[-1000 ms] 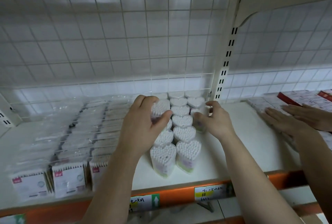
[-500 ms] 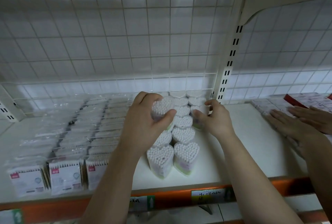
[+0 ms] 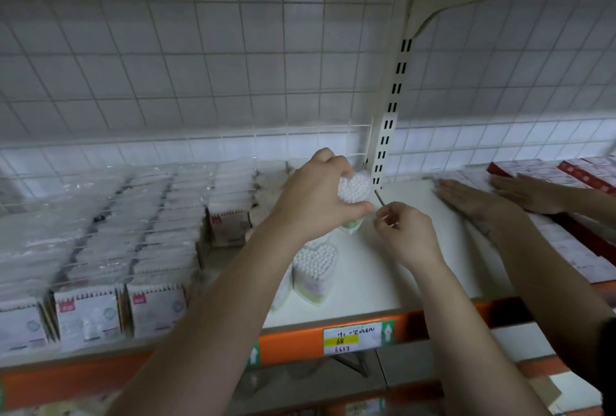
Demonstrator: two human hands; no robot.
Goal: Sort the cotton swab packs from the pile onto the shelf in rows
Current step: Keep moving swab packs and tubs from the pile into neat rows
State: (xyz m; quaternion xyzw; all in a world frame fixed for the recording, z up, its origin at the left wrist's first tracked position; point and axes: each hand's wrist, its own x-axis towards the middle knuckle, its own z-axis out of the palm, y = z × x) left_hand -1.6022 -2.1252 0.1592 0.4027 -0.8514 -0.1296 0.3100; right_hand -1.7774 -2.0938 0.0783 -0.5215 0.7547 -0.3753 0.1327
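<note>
One heart-shaped swab pack (image 3: pixel 355 186) gripped in left hand (image 3: pixel 315 197), right hand (image 3: pixel 405 232) curled just beside, grasp unclear

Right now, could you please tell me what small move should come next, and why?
Probably set the heart pack that the left hand grips down on the shelf, in line behind the front pack; the right hand is close enough to steady it.

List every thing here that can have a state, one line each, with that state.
left hand, grips the held heart pack
held heart pack, in the left hand, swab tips up
right hand, fingers curled beside that pack, grip unclear
front heart pack, upright on the shelf
bagged packs, upright in rows
other person's hands, flat on red boxes
</note>
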